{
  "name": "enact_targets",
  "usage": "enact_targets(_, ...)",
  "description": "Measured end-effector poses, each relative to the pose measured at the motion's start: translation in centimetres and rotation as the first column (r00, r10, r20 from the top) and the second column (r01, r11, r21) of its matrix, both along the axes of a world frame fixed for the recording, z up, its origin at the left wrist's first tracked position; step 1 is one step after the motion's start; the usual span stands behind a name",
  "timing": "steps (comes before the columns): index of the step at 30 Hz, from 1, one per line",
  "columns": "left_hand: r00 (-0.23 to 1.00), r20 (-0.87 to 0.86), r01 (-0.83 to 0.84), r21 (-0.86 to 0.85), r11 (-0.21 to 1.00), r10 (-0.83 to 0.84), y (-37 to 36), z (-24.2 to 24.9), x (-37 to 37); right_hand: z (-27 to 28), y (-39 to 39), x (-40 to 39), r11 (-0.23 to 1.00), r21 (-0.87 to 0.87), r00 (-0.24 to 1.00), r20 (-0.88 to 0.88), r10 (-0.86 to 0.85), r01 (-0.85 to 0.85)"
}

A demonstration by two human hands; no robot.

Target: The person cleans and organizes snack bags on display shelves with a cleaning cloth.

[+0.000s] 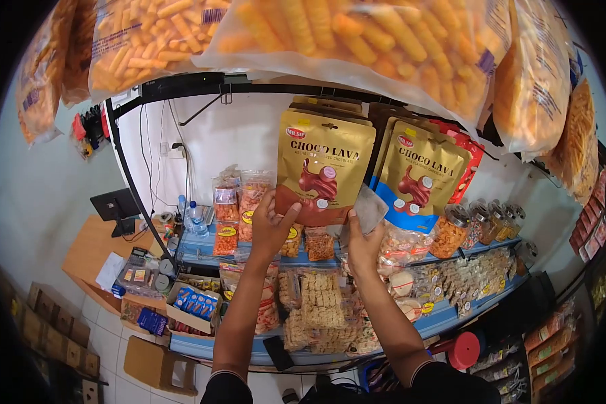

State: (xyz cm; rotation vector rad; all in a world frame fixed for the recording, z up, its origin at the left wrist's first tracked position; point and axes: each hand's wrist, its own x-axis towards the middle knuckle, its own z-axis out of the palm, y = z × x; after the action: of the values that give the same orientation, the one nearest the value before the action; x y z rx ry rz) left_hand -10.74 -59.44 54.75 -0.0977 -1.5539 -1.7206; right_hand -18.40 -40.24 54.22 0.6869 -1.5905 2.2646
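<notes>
A gold and brown Choco Lava pouch (324, 165) hangs upright in front of me, at the front of a row of similar pouches. My left hand (276, 219) grips its lower left edge, thumb on the front. At the lower right corner my right hand (365, 244) is closed on a greyish-white cloth (370, 207), its thumb touching the pouch. Just to the right hangs a second Choco Lava pouch (424, 165) with a blue lower band.
Large bags of orange snack sticks (357, 34) hang overhead. Below, blue shelves (451, 296) carry packed snacks (323, 296) and lidded jars (451, 229). A desk with a monitor (114, 205) stands left; a red stool (464, 350) is at lower right.
</notes>
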Motion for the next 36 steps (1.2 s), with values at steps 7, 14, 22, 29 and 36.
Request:
enact_targets(7, 0.999, 0.028, 0.036, 0.038, 0.999, -0.037, 1.1, -2.4, 1.3, -4.0, 1.3, 2.5, 0.999, 0.010, 0.995, 0.092, 0.031, -0.032)
enact_targets(14, 0.989, 0.144, -0.052, 0.203, 0.978, 0.022, 4.8, -9.1, 4.7, -13.2, 8.9, 6.2, 0.977, 0.164, 0.952, 0.293, 0.085, -0.138)
enact_targets(22, 0.844, 0.430, 0.227, 0.254, 0.940, -0.320, 21.0, -19.2, 10.0, -20.3, 27.0, 13.6, 0.958, 0.266, 0.885, 0.464, -0.035, -0.102)
enact_targets(29, 0.339, 0.741, 0.613, 0.294, 0.734, -0.580, 39.9, -26.3, 9.0, -31.3, 43.5, 18.3, 0.957, 0.256, 0.684, 0.674, -0.278, 0.136)
enact_targets(36, -0.184, 0.869, 0.619, 0.466, 0.632, -0.460, 55.1, -44.3, 9.0, -54.8, 62.9, 20.3, 0.853, 0.509, 0.392, 0.765, -0.511, 0.119)
